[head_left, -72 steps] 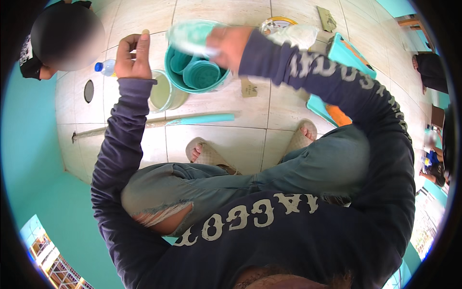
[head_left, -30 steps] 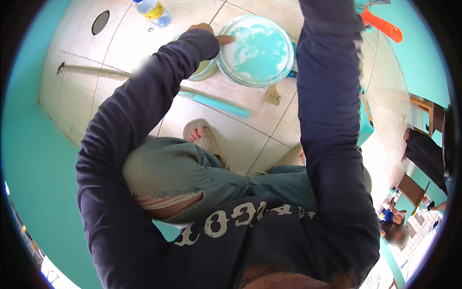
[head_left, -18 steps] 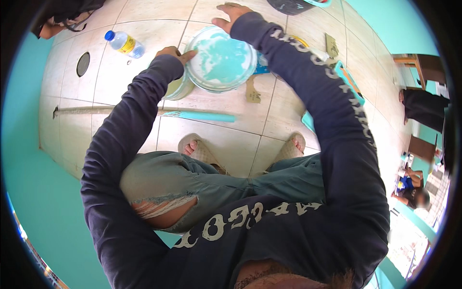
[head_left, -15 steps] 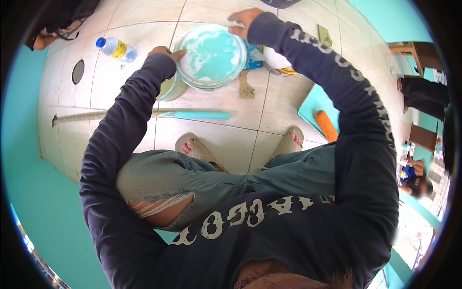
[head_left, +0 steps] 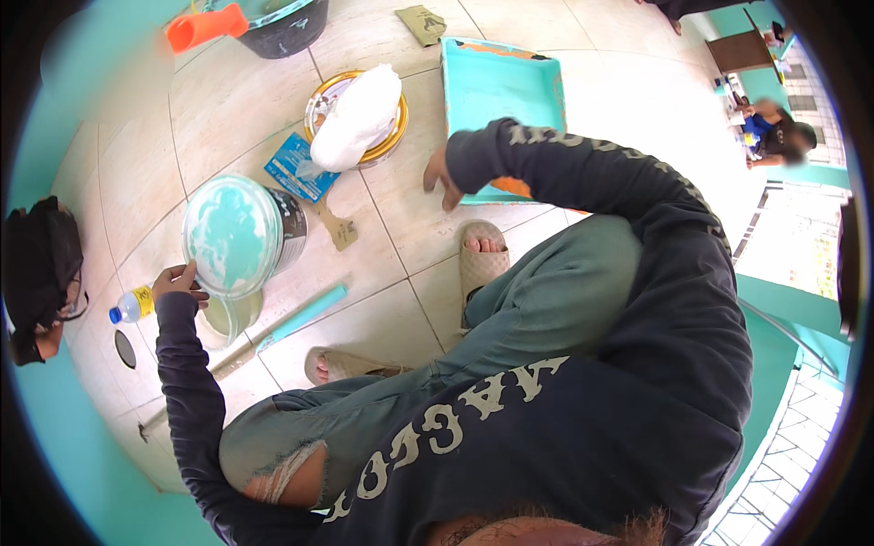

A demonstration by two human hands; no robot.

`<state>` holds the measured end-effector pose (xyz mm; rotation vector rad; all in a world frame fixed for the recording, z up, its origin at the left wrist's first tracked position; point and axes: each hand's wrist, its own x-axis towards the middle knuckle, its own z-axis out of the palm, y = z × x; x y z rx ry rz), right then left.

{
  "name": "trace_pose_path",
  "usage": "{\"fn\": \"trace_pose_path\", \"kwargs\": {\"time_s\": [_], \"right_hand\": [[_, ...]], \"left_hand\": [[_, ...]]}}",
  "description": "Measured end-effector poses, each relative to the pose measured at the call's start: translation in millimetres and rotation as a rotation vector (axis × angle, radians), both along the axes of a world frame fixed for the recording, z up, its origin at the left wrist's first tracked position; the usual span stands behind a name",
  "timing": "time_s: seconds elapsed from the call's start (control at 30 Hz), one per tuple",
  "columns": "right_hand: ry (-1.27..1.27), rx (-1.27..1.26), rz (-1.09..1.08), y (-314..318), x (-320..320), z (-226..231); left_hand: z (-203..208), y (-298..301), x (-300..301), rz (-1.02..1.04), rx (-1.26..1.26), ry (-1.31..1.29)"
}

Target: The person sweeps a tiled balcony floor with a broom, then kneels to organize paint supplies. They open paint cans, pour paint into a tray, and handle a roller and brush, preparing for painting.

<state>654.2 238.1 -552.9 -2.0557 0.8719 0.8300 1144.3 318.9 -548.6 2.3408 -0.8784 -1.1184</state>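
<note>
My left hand (head_left: 179, 282) holds the edge of a round lid (head_left: 228, 237), thumb and fingers at its rim. The lid is white and smeared with turquoise paint. It sits on a paint bucket whose dark side (head_left: 291, 226) shows to the right. Beside it stands a pale, see-through container (head_left: 218, 323), partly hidden. My right hand (head_left: 442, 180) is open and empty above the floor, next to the near left corner of a turquoise paint tray (head_left: 505, 86). An orange roller (head_left: 512, 187) lies in the tray, mostly behind my sleeve.
A tin (head_left: 399, 123) carries a white bundle (head_left: 360, 114). Around it lie a blue packet (head_left: 300, 166) and brown cardboard pieces (head_left: 339, 226). A turquoise-ended pole (head_left: 305, 317) lies before my feet. Farther off are a water bottle (head_left: 137, 303), a black bucket (head_left: 287, 35) and an orange handle (head_left: 208, 29).
My right hand has left the lid and moved right, toward the tray. My left hand stays at the lid's rim. The view has turned to the right.
</note>
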Motion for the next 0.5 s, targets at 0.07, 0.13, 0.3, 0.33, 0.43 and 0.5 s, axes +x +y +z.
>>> {"fn": "trace_pose_path", "kwargs": {"time_s": [0.07,0.13,0.3,0.33,0.43,0.5], "right_hand": [[-0.127,-0.184,-0.261,-23.3,-40.8,11.5],[-0.133,-0.444,-0.614,-34.3,-89.3,18.3],[-0.186,-0.725,-1.061,-26.0,-183.4,-26.9],[-0.214,-0.779,-1.061,-25.3,-181.4,-42.7],[-0.372,-0.729,-0.977,-26.1,-142.5,-62.9],[-0.499,-0.787,-0.8,-47.3,-104.2,-65.6]], "left_hand": [[3.3,-13.4,-6.5,-0.228,-0.171,-0.488],[4.5,-25.5,-19.4,-0.429,-0.439,-0.753],[-4.4,-37.1,-104.0,-0.748,-0.384,-0.942],[-15.7,-32.2,-109.7,-0.839,-0.196,-1.008],[-17.2,-27.9,-120.5,-0.815,-0.313,-0.923],[-14.5,-24.2,-117.5,-0.806,-0.325,-0.904]]}}
